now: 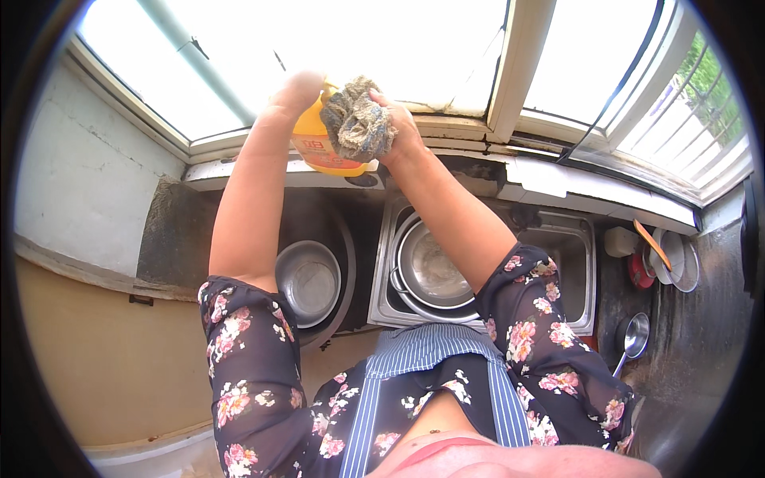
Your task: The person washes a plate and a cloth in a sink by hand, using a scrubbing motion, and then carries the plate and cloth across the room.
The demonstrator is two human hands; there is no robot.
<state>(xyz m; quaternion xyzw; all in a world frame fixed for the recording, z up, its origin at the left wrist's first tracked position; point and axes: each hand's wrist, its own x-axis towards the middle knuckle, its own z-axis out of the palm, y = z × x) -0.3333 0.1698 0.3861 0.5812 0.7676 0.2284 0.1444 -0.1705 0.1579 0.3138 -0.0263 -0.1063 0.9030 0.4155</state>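
Observation:
My left hand point(297, 94) grips the upper part of a yellow plastic detergent bottle point(317, 158), held up in front of the window. Glare washes out the fingers of that hand. The bottle bears a label with writing, and its upper side is partly hidden. In my right hand point(403, 128) is a bunched, wet-looking rag point(361, 122), grey-beige with bluish patches. The rag is close against the bottle's right side; whether the two touch, I cannot tell.
Below my arms, a metal pot point(427, 263) sits in the left basin of a steel sink point(378, 305). A metal basin point(308, 284) stands to the left. On the right are a ladle point(636, 334), strainers point(684, 269) and a wooden-handled utensil point(651, 244). The window sill point(538, 178) runs behind.

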